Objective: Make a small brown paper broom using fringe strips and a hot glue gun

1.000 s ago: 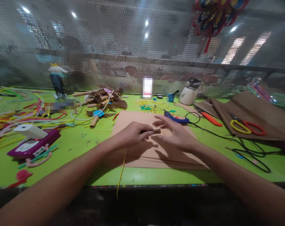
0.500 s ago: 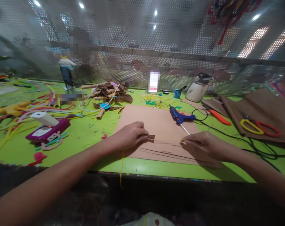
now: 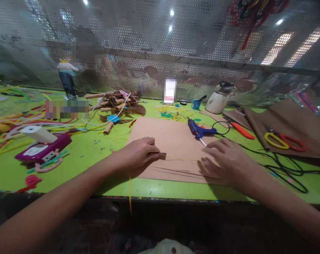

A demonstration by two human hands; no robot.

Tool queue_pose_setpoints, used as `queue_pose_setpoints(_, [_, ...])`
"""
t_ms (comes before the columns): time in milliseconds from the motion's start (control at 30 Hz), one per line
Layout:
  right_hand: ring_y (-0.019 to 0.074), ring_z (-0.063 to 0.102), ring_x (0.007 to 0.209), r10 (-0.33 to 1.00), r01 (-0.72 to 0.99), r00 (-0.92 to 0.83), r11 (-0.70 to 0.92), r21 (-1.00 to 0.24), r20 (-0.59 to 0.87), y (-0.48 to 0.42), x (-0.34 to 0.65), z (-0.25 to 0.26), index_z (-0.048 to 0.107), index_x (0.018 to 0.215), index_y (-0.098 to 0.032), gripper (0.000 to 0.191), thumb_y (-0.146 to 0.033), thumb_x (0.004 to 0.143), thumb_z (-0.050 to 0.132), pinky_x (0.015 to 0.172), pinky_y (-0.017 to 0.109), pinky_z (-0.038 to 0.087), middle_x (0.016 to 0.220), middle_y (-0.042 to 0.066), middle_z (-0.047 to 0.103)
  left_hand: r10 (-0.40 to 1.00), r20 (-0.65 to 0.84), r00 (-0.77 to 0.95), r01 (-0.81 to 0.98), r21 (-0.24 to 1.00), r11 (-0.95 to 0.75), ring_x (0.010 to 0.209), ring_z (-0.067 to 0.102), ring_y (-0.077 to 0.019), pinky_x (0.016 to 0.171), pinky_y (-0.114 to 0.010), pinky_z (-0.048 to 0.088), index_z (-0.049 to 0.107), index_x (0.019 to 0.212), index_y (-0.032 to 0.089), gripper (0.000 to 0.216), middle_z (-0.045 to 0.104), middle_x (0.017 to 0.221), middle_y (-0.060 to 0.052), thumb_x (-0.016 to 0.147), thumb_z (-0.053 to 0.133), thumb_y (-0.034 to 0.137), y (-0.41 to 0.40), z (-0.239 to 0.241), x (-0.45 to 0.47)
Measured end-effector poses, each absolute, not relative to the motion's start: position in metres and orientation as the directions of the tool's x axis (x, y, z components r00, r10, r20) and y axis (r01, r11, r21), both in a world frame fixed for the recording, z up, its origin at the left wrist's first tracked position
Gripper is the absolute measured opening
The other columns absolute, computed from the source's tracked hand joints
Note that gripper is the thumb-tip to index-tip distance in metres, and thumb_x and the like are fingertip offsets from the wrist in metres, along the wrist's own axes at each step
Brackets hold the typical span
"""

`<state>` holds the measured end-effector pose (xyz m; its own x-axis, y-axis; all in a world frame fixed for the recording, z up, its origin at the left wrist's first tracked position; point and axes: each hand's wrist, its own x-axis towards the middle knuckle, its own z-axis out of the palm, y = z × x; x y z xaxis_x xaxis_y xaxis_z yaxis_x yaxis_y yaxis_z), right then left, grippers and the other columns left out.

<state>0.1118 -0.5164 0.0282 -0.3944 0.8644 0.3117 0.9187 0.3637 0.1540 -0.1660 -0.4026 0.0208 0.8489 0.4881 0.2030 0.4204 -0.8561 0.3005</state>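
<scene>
The person stands at the front edge of a green worktop point(image 3: 96, 165), both bare forearms reaching in over a cardboard sheet point(image 3: 167, 137) that lies flat at the middle of that edge. The left hand point(image 3: 138, 155) rests on the sheet's left part, near its front edge, with fingers curled tight and thumb and fingertips pinching a small brown piece point(image 3: 162, 155) that pokes out toward the right. A yellow strand point(image 3: 130, 192) drops from under this hand and hangs down over the worktop's front edge. The right hand point(image 3: 225, 158) lies palm down on the sheet's right front corner, fingers loosely spread and holding nothing that I can make out; whether anything is caught under the fingertips I cannot tell. Just beyond it, on the sheet's far right corner, lies a blue glue gun point(image 3: 199, 129), nozzle pointing at the right hand, its black cord point(image 3: 281, 171) looping off to the right. Further right, scissors point(image 3: 285, 141) lie on brown paper with an orange knife point(image 3: 242, 130) beside it. A heap of brown rolls point(image 3: 117, 104) sits toward the back edge, and a purple box point(image 3: 43, 150) toward the left end.
</scene>
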Motion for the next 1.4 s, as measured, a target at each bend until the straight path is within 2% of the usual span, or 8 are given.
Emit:
queue_pose_setpoints(167, [0.0198,0.047,0.074,0.8,0.815,-0.579,0.563,0.138,0.159,-0.511,0.067,0.024,0.063,0.077,-0.015,0.014,-0.017,0.088,0.054,0.066,0.033,0.035,0.076,0.008,0.063,0.494,0.147,0.857,0.433,0.315,-0.845,0.077,0.052,-0.0144,0.068,-0.024,0.038,0.07,0.102,0.023,0.034,0.053,0.082,-0.004,0.094,0.04,0.039,-0.397,0.02,-0.166])
queue_pose_setpoints(333, [0.0185,0.043,0.066,0.794,0.795,-0.598,0.569,0.211,0.111,-0.504,0.057,0.017,0.063,0.072,-0.014,0.011,-0.011,0.082,0.059,0.057,0.031,0.027,0.069,0.008,0.063,0.497,0.131,0.858,0.431,0.346,-0.834,0.082,0.054,-0.0151,0.074,-0.026,0.041,0.07,0.1,0.022,0.032,0.057,0.09,-0.005,0.093,0.043,0.037,-0.396,0.022,-0.167])
queue_pose_setpoints(567, [0.0211,0.046,0.069,0.753,0.76,-0.641,0.598,0.255,0.147,-0.502,0.06,0.012,0.065,0.076,-0.011,0.009,-0.009,0.082,0.058,0.057,0.032,0.033,0.072,0.01,0.062,0.433,0.174,0.885,0.36,0.334,-0.871,0.097,0.054,-0.0178,0.088,-0.032,0.04,0.069,0.102,0.02,0.028,0.063,0.104,-0.007,0.093,0.044,0.031,-0.393,0.018,-0.165])
queue_pose_setpoints(767, [0.0215,0.043,0.074,0.699,0.782,-0.605,0.611,0.122,0.382,-0.506,0.074,0.007,0.064,0.072,-0.01,0.017,-0.009,0.085,0.053,0.063,0.034,0.04,0.083,0.015,0.059,0.453,0.175,0.874,0.382,0.329,-0.864,0.087,0.055,-0.016,0.079,-0.027,0.042,0.07,0.099,0.02,0.032,0.061,0.095,-0.007,0.095,0.041,0.032,-0.406,0.023,-0.161])
queue_pose_setpoints(867, [0.0213,0.043,0.075,0.723,0.815,-0.54,0.577,0.052,0.43,-0.514,0.088,-0.003,0.062,0.071,-0.011,0.016,-0.007,0.083,0.052,0.064,0.035,0.041,0.086,0.015,0.058,0.43,0.158,0.889,0.368,0.314,-0.875,0.079,0.055,-0.0146,0.072,-0.025,0.041,0.07,0.097,0.02,0.034,0.059,0.085,-0.006,0.095,0.04,0.033,-0.413,0.024,-0.158])
queue_pose_setpoints(1000, [0.0215,0.044,0.077,0.751,0.833,-0.501,0.554,0.002,0.43,-0.526,0.1,-0.012,0.06,0.073,-0.012,0.015,-0.008,0.084,0.051,0.068,0.037,0.042,0.086,0.014,0.058,0.387,0.135,0.912,0.34,0.276,-0.899,0.077,0.054,-0.0152,0.069,-0.025,0.039,0.069,0.1,0.021,0.034,0.057,0.081,-0.005,0.095,0.038,0.035,-0.421,0.025,-0.154])
queue_pose_setpoints(1233, [0.0204,0.045,0.073,0.753,0.803,-0.549,0.596,-0.023,0.361,-0.536,0.095,-0.006,0.06,0.079,-0.012,0.021,-0.004,0.089,0.043,0.065,0.036,0.042,0.081,0.012,0.058,0.447,0.176,0.877,0.426,0.145,-0.893,0.075,0.052,-0.0168,0.063,-0.027,0.036,0.069,0.096,0.02,0.04,0.055,0.077,-0.006,0.096,0.035,0.039,-0.437,0.019,-0.153])
queue_pose_setpoints(1400, [0.0192,0.048,0.073,0.747,0.78,-0.563,0.622,-0.069,0.353,-0.534,0.098,-0.006,0.058,0.079,-0.013,0.024,-0.007,0.091,0.039,0.064,0.033,0.044,0.081,0.011,0.059,0.459,0.203,0.865,0.429,0.174,-0.886,0.083,0.052,-0.0173,0.07,-0.028,0.039,0.069,0.098,0.021,0.034,0.057,0.087,-0.007,0.095,0.038,0.036,-0.437,0.014,-0.155])
